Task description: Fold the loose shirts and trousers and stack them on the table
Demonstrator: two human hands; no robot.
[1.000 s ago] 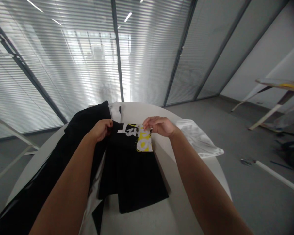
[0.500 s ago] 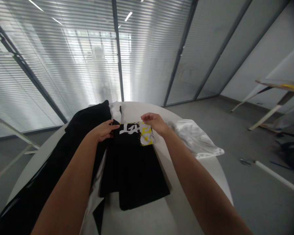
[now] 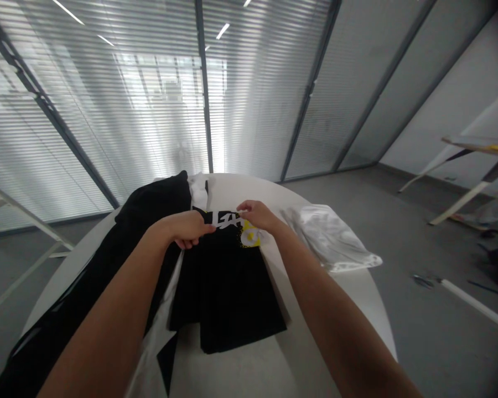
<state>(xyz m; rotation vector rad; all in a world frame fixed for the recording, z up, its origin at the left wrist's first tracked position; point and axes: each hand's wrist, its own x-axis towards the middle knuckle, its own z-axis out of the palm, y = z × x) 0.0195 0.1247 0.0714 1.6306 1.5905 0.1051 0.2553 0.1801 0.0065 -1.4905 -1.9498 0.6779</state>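
Two hands on folded black shirt [image 3: 226, 293], which lies on round white table [image 3: 243, 190]. Left hand [image 3: 186, 229] curled, closed on shirt's top edge. Right hand [image 3: 259, 216] resting fingertips by white-and-yellow print; grip cannot be told. Black garment [image 3: 153, 199] bunched just left of shirt; crumpled white cloth [image 3: 330, 237] on table, right of right hand.

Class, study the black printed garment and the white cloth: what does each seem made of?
The black printed garment looks like matte knit cotton: soft folds, no shine. The white cloth looks like thin synthetic: sheen along its creases. Neither is certain.
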